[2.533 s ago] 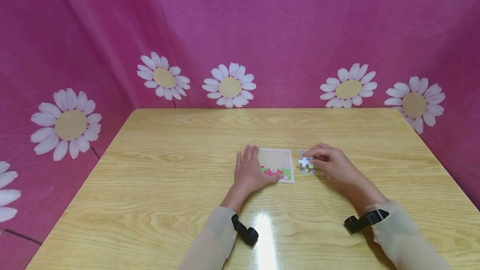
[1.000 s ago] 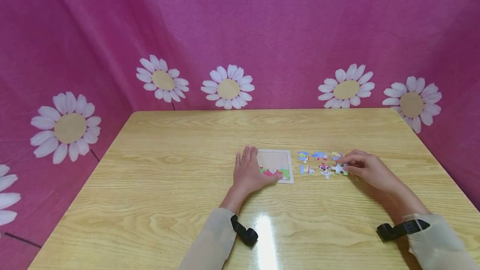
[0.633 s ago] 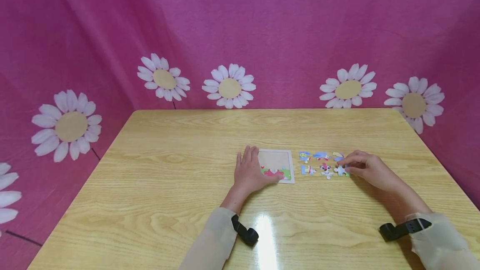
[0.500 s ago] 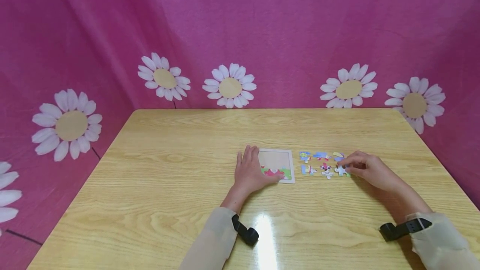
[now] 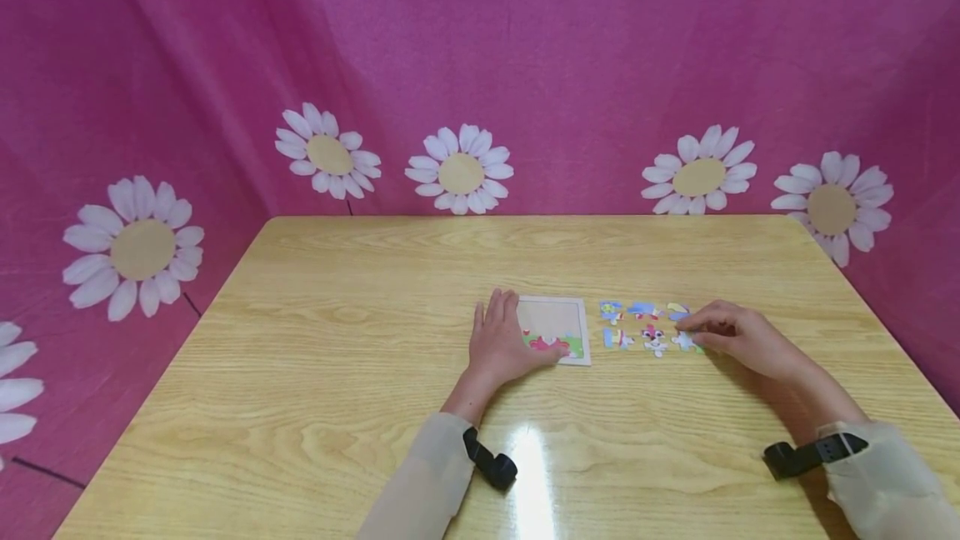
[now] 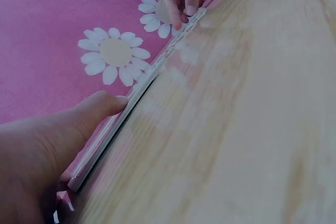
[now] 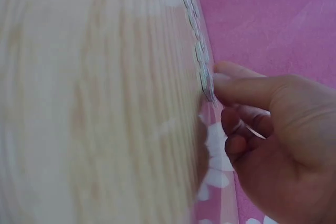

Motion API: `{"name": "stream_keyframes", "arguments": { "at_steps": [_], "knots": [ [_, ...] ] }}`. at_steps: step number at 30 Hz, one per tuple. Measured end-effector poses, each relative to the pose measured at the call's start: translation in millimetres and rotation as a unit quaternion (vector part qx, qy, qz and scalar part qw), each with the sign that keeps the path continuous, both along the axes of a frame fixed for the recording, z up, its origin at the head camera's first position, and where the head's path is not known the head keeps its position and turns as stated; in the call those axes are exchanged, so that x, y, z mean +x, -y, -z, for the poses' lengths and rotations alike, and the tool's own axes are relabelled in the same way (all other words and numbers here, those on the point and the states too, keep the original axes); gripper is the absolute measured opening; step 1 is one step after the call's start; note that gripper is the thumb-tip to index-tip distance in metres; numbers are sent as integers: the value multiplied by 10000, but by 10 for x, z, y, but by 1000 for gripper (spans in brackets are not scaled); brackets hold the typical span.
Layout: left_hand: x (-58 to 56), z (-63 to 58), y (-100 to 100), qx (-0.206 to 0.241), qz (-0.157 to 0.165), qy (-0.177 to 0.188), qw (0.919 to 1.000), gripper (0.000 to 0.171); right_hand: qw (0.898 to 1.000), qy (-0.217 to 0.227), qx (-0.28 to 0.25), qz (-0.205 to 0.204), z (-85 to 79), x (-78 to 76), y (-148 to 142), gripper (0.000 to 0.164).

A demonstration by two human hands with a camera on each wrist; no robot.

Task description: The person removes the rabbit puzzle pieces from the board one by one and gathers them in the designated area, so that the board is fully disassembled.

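My left hand (image 5: 498, 344) lies over the left side of a square puzzle board (image 5: 587, 348), fingers spread near its far left corner and thumb on the near edge. A strip of pink and green picture (image 5: 573, 346) shows along the board's bottom; above it is bare beige. My right hand (image 5: 738, 340) pinches the right edge of a pale blue and green puzzle piece (image 5: 685, 341) on the table, with thumb and index finger. In the right wrist view, the thumb (image 7: 247, 90) meets the end of the row of pieces (image 7: 197, 40).
Beside the board lie more loose pieces in two rows: a sun piece (image 5: 611, 309), a blue piece (image 5: 643, 310), a yellow and blue piece (image 5: 678, 311), a striped piece (image 5: 617, 339) and a pink face piece (image 5: 653, 340). The wooden table (image 5: 360, 340) meets a pink flowered cloth (image 5: 570, 48).
Over 2.5 seconds my right hand has moved right, from pieces close together beside the board to the rightmost piece; the pieces now lie spread in rows. That piece has lost its white glare. My left hand stays put.
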State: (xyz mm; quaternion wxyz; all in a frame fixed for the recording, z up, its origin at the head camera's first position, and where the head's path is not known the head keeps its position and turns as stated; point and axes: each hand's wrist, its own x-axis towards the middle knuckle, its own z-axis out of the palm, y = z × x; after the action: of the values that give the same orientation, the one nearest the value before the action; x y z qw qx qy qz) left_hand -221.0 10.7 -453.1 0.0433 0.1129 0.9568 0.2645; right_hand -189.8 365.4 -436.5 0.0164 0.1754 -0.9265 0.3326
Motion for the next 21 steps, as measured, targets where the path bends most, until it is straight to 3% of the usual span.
{"name": "stream_keyframes", "arguments": {
  "at_steps": [9,14,21],
  "knots": [
    [-41,-38,71,103,198,-10,9998,106,9998,-7,-157,114,-36,-3,82,20],
    [-107,-129,224,220,717,325,9967,97,9999,6,-152,66,-29,-13,123,20],
    [-209,-242,444,395,1408,1012,9841,95,9998,-52,-197,-87,-32,-43,226,20]
  ]
}}
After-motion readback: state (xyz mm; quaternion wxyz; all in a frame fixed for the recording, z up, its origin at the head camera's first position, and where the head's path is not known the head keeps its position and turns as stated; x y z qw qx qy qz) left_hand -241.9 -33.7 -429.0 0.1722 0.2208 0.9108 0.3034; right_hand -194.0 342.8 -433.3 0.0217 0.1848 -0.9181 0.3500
